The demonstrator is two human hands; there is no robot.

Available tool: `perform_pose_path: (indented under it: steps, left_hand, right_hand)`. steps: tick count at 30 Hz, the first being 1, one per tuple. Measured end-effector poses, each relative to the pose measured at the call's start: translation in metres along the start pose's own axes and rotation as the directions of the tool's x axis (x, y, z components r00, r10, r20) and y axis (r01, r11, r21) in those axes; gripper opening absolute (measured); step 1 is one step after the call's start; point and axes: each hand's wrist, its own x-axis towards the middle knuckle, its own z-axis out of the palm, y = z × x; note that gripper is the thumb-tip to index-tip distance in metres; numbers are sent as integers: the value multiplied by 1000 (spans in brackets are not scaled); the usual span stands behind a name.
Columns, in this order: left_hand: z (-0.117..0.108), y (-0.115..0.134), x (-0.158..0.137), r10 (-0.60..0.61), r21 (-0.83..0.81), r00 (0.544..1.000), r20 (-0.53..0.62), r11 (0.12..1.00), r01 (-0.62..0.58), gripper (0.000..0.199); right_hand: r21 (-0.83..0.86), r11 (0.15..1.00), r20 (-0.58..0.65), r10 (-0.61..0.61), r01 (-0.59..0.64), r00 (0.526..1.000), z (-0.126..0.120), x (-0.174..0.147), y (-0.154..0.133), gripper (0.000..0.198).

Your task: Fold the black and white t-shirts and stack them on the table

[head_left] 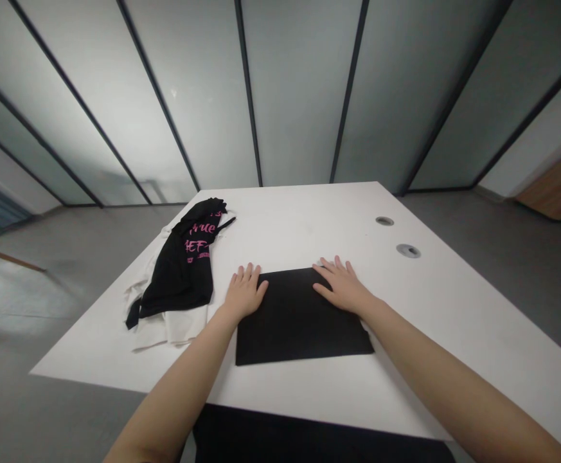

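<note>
A flat black rectangular sheet or board [299,321] lies on the white table [290,225] in front of me; its exact kind is unclear. My left hand [245,289] rests open over its far left corner, fingers spread and pointing away from me. On the far right corner lies my right hand [342,283], also open with the fingers apart. Something pale shows in small patches at the sheet's right edge, partly covered by my right hand and forearm. Neither hand grips anything.
Left of my left hand, a black garment with pink lettering [178,270] lies on top of white cloth [184,325]. Two round grommets [408,251] are set in the table's right side. Frosted glass panels [299,90] stand behind the table.
</note>
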Motion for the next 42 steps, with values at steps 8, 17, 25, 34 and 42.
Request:
perform_pose_path:
  steps: [8,17,25,34,42]
  left_hand:
    - [-23,-10,1,-151,57,976,-160,985,162,59]
    - [-25,47,-24,309,-68,951,4,949,-308,51]
    - [-26,20,-11,192,12,978,77,981,-194,59]
    - [-32,6,-2,94,-102,994,-59,990,-99,52]
    - [-29,14,-11,253,-193,966,-61,946,-260,42]
  right_hand:
    - [206,840,104,-530,503,842,-18,-15,-51,62]
    - [84,983,76,-173,166,982,0,-5,-50,58]
    - [320,867,121,-437,381,892,-13,-11,-43,54]
    - [290,896,180,-395,335,901,-17,-10,-43,60]
    - [99,989,25,111,-113,993,-4,6,19,59]
